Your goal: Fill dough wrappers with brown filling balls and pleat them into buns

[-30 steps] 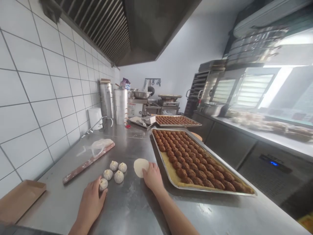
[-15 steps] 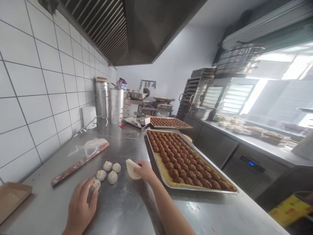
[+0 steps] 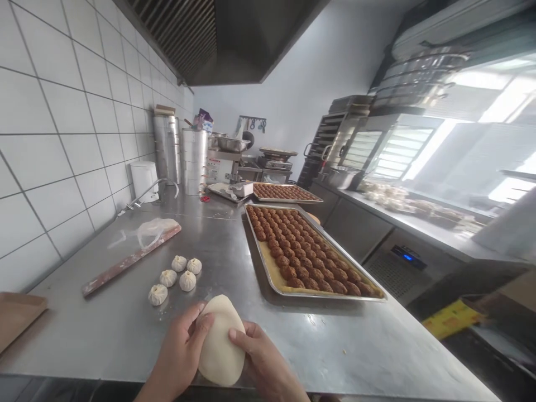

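Observation:
A flat, pale oval dough wrapper (image 3: 221, 343) is held up near the table's front edge. My left hand (image 3: 184, 349) grips its left side, thumb on top. On the right side my right hand (image 3: 262, 354) pinches it, thumb pressed on the face and fingers behind, mostly hidden. Just beyond my left hand several pleated buns (image 3: 168, 278) stand in a small group on the steel table (image 3: 117, 340). To the right lies a metal tray (image 3: 270, 285) lined with yellowish paper, bearing rows of brown filling balls (image 3: 299, 254).
A floury rolling pin (image 3: 129, 261) with a plastic bag (image 3: 154, 228) against it lies at left. A cardboard box (image 3: 20, 315) sits at the left edge. Farther back are a second tray (image 3: 288, 199), metal steamers (image 3: 195, 162) and a tap (image 3: 161, 183).
My left hand has let go of the nearest bun and taken hold of the wrapper. My right hand has brought the wrapper back towards me. The camera view has tilted down.

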{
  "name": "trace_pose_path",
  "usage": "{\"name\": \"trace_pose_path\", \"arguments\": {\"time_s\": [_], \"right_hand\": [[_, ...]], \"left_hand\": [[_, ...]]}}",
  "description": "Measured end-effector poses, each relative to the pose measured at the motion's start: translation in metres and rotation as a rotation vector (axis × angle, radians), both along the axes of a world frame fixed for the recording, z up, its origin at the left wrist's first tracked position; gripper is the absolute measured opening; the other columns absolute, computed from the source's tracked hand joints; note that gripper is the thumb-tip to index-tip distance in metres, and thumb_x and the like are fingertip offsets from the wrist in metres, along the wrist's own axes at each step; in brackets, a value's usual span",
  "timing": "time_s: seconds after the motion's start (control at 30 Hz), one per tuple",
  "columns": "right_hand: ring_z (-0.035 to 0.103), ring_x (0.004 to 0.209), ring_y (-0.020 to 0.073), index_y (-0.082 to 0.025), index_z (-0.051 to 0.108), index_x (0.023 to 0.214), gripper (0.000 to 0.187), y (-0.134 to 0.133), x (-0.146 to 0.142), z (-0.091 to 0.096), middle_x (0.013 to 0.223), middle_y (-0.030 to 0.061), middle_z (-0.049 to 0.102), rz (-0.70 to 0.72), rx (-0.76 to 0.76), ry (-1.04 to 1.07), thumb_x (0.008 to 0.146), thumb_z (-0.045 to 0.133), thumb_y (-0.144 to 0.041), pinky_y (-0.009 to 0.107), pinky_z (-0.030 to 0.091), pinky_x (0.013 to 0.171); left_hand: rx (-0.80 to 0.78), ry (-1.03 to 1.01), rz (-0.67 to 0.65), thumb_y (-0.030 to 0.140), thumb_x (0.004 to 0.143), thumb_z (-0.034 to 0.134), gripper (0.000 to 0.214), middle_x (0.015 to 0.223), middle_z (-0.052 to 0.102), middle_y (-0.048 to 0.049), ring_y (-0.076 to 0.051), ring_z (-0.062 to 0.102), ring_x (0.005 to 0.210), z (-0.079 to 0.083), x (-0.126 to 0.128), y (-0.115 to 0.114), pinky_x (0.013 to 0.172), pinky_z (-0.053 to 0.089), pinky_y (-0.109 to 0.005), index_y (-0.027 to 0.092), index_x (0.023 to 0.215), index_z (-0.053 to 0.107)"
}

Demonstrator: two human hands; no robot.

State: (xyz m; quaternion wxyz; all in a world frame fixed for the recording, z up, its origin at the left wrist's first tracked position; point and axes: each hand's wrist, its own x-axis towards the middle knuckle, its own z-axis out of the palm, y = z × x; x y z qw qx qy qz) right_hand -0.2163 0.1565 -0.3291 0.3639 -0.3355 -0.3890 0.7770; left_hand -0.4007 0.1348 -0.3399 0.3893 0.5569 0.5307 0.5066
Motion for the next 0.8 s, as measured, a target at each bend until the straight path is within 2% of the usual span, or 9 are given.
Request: {"name": "trace_pose_path", "arguments": {"time_s": [0.1, 0.17, 0.27, 0.33, 0.53, 0.67, 0.73, 0.8], "right_hand": [[0.068, 0.081, 0.0253, -0.015, 0.074, 0.1, 0.051, -0.007, -0.004, -0.005, 0.085, 0.0093, 0.074, -0.215, 0.073, -0.013, 0.077, 0.078, -0.061, 0.034, 0.052, 0.075], [0.066, 0.082, 0.0258, -0.017, 0.074, 0.102, 0.053, -0.01, -0.007, -0.004, 0.087, 0.0088, 0.074, -0.379, 0.163, -0.118, 0.08, 0.074, -0.066, 0.034, 0.052, 0.074], [0.064, 0.08, 0.0258, -0.017, 0.075, 0.096, 0.057, -0.016, -0.009, -0.001, 0.084, 0.008, 0.073, -0.57, 0.267, -0.339, 0.083, 0.067, -0.072, 0.033, 0.051, 0.069], [0.063, 0.079, 0.0259, -0.019, 0.075, 0.096, 0.059, -0.021, -0.009, 0.0, 0.083, 0.0076, 0.073, -0.634, 0.305, -0.428, 0.085, 0.062, -0.075, 0.033, 0.051, 0.068], [0.063, 0.082, 0.0264, -0.02, 0.074, 0.101, 0.059, -0.019, -0.003, -0.007, 0.09, 0.0094, 0.075, -0.613, 0.347, -0.549, 0.092, 0.05, -0.073, 0.034, 0.049, 0.071], [0.065, 0.092, 0.0281, -0.018, 0.073, 0.108, 0.053, -0.013, 0.008, -0.022, 0.101, 0.0109, 0.076, -0.443, 0.342, -0.541, 0.097, 0.048, -0.063, 0.036, 0.051, 0.082], [0.067, 0.1, 0.0289, -0.018, 0.072, 0.118, 0.049, -0.017, 0.013, -0.031, 0.111, 0.0114, 0.076, -0.363, 0.341, -0.49, 0.098, 0.051, -0.057, 0.038, 0.051, 0.092], [0.066, 0.113, 0.0299, -0.019, 0.067, 0.132, 0.05, -0.027, 0.013, -0.037, 0.125, 0.0116, 0.073, -0.346, 0.34, -0.47, 0.098, 0.054, -0.053, 0.041, 0.05, 0.103]], "left_hand": [[-0.002, 0.034, 0.079, 0.058, 0.097, 0.054, 0.045, 0.117, 0.075, -0.011, -0.03, 0.071, 0.107, -0.005, 0.011, -0.003, 0.085, 0.062, -0.038, 0.02, 0.117, 0.07], [0.017, 0.084, 0.179, 0.059, 0.098, 0.051, 0.045, 0.116, 0.076, -0.0104, -0.031, 0.071, 0.109, -0.009, 0.02, -0.003, 0.087, 0.061, -0.039, 0.021, 0.115, 0.07], [0.076, 0.175, 0.306, 0.061, 0.099, 0.048, 0.045, 0.108, 0.078, -0.0098, -0.03, 0.073, 0.097, -0.014, 0.03, -0.004, 0.08, 0.06, -0.04, 0.023, 0.107, 0.071], [0.099, 0.195, 0.341, 0.062, 0.099, 0.046, 0.046, 0.104, 0.078, -0.0092, -0.029, 0.074, 0.091, -0.016, 0.034, -0.004, 0.075, 0.059, -0.039, 0.023, 0.104, 0.071], [-0.001, 0.189, 0.329, 0.06, 0.101, 0.045, 0.046, 0.107, 0.077, -0.0082, -0.028, 0.072, 0.094, -0.018, 0.03, 0.005, 0.081, 0.058, -0.04, 0.023, 0.111, 0.07], [0.174, 0.373, 0.297, 0.051, 0.099, 0.053, 0.043, 0.122, 0.07, -0.0129, -0.032, 0.066, 0.114, -0.03, 0.022, 0.011, 0.098, 0.054, -0.05, 0.021, 0.127, 0.066], [0.207, 0.407, 0.209, 0.047, 0.099, 0.054, 0.037, 0.118, 0.07, -0.0121, -0.03, 0.067, 0.111, -0.036, 0.021, 0.005, 0.097, 0.055, -0.048, 0.021, 0.12, 0.068], [0.092, 0.31, 0.041, 0.048, 0.099, 0.056, 0.031, 0.108, 0.072, -0.0086, -0.025, 0.069, 0.1, -0.038, 0.024, -0.003, 0.089, 0.057, -0.04, 0.023, 0.11, 0.07]]}}
